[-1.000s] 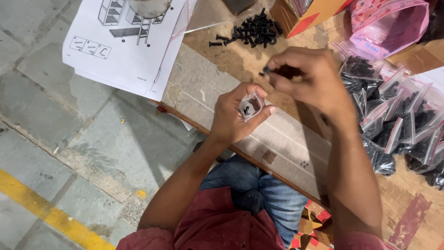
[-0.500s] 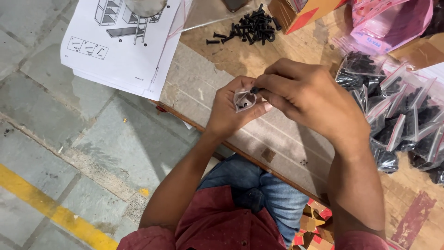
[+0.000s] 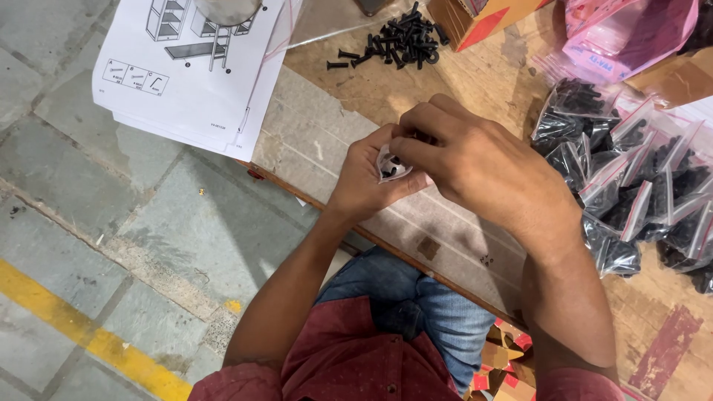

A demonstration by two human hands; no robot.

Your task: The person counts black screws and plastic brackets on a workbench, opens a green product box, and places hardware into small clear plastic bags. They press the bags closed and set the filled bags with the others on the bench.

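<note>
Now my right hand [image 3: 475, 167] has come back from the loose screws [image 3: 401, 37]; its fingers pinch at the little bag [image 3: 390, 165], held tight in my left hand [image 3: 368, 182] above the surface [image 3: 312, 141].

The floor [image 3: 111, 223] fills the left half of the frame: large grey stone slabs with dusty joints, scuffed and speckled with small bits of debris. A worn yellow painted line [image 3: 82, 334] runs diagonally across the lower left corner. The right half holds a low work surface [image 3: 445, 245] of pale, taped cardboard over brown board, its edge slanting from upper centre to lower right. Even, soft light falls overall, casting faint shadows.
</note>
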